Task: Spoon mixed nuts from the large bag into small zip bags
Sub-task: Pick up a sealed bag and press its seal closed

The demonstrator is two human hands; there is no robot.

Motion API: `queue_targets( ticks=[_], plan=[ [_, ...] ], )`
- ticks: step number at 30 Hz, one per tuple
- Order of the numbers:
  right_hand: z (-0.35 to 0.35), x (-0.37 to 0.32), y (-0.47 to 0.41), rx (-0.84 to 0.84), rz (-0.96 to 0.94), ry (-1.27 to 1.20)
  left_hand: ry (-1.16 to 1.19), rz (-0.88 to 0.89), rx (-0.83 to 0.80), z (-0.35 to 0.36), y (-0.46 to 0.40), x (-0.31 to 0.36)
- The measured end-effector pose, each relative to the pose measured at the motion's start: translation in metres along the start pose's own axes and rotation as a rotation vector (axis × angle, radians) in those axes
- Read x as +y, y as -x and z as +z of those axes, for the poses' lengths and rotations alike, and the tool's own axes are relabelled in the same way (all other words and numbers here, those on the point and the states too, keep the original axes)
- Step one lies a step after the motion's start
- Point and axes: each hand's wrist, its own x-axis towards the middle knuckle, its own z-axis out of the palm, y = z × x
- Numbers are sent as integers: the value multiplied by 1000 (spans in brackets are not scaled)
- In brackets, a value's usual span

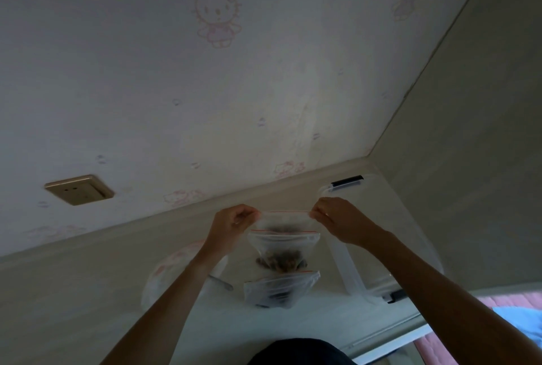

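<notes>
Both grips are narrow pinches: left hand [231, 222] and right hand [337, 219] hold opposite ends of the small zip bag [283, 243] at its red seal line, which runs straight between them. Nuts hang below, above the table [308, 320].

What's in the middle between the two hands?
In the head view, the red-striped top edge of a small zip bag of nuts stretches between the left hand and right hand, which pinch its corners.
</notes>
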Motion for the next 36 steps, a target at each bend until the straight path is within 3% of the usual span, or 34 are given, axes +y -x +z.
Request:
queue_targets(
  ticks=[9, 12, 17, 27, 32, 36],
  plan=[
    [3, -6, 10, 3, -45, -197, 167, -71, -197, -9, 10, 3],
    [5, -13, 17, -21, -49, -264, 7, 20, -248, -9, 21, 4],
    [16, -18, 26, -94, -31, -258, -78, 117, -180, 0, 27, 6],
    [24, -35, 32, 48, -71, -197, -62, 169, -140, -6, 34, 10],
    [29, -42, 35, -24, -92, -125, -253, 314, -227, -11, 43, 12],
    [28, -43, 43, -83, -125, -192, -255, 252, -305, -11, 60, 21]
  ],
)
